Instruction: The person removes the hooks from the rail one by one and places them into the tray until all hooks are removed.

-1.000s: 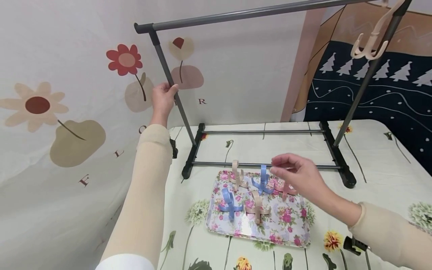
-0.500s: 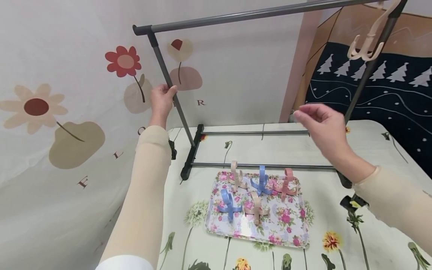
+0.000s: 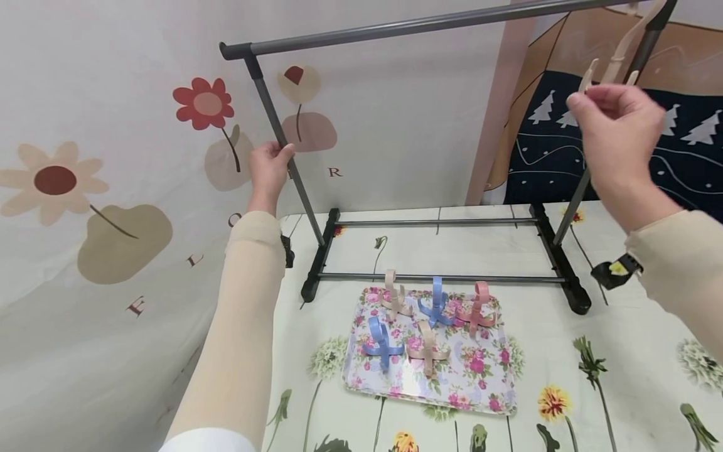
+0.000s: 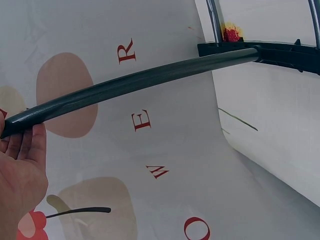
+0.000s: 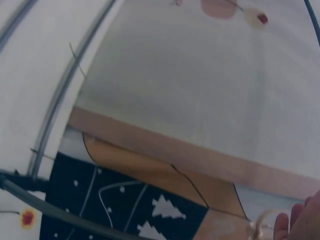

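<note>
My left hand grips the left grey post of a metal garment rack; the left wrist view shows its fingers against the post. My right hand, fingers loosely bent, is up by the beige claw hook that hangs at the right end of the rack's top bar. In the head view the hand overlaps the lower part of this hook, whose two prongs show above the fingers. In the right wrist view the fingers stand close beside the hook.
A floral tray lies before the rack, bearing several claw hooks: blue hooks, a pink hook and beige hooks. The rack's black right foot rests on the flower-patterned table. Printed cloth hangs behind.
My right hand has risen from above the tray, up and to the right, to the hanging beige hook. My left hand keeps its grip on the post.
</note>
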Action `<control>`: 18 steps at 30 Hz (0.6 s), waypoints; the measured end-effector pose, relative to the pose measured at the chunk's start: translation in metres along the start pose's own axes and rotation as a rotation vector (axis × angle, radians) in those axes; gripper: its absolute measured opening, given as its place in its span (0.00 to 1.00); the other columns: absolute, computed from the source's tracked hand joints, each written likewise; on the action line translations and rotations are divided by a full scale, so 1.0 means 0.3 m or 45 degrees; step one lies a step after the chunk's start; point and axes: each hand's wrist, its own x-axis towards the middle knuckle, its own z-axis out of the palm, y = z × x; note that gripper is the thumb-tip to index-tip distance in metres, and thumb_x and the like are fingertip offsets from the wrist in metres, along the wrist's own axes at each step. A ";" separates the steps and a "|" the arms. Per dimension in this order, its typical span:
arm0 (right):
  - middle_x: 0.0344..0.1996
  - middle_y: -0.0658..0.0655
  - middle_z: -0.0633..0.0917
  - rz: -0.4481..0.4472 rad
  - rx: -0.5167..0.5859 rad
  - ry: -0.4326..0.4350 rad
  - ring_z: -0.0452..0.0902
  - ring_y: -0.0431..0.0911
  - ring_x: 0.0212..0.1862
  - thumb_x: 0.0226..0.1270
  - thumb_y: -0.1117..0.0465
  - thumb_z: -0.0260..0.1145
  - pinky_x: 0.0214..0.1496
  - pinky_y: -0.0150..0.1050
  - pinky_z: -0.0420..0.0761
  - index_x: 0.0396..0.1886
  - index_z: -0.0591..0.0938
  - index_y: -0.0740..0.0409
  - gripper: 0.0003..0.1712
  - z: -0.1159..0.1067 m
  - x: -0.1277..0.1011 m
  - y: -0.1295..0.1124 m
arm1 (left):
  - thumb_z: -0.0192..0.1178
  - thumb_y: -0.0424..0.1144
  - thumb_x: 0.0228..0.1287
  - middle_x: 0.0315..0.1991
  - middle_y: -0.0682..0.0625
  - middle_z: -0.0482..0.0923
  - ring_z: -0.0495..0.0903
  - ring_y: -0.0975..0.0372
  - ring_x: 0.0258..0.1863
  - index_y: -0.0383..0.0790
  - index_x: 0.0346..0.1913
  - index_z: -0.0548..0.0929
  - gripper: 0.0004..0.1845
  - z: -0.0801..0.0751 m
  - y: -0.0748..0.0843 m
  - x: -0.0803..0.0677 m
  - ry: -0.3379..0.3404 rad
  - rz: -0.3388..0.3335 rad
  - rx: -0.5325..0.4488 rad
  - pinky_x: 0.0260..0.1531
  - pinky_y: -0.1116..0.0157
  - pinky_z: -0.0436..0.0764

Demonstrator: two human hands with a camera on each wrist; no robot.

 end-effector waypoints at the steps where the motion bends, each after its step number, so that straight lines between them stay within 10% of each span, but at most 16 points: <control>1: 0.41 0.44 0.81 -0.002 0.011 0.026 0.75 0.34 0.44 0.63 0.53 0.73 0.51 0.29 0.69 0.48 0.85 0.53 0.17 -0.003 0.018 -0.010 | 0.57 0.49 0.73 0.52 0.43 0.82 0.77 0.59 0.48 0.37 0.52 0.80 0.19 0.000 0.000 0.000 0.000 0.000 -0.001 0.51 0.61 0.73; 18: 0.44 0.39 0.72 0.070 -0.092 0.263 0.66 0.29 0.50 0.69 0.51 0.66 0.63 0.26 0.65 0.55 0.79 0.45 0.17 -0.019 0.188 -0.073 | 0.57 0.50 0.73 0.50 0.45 0.83 0.77 0.59 0.47 0.37 0.51 0.81 0.18 -0.002 -0.004 -0.005 0.009 0.008 -0.016 0.49 0.62 0.73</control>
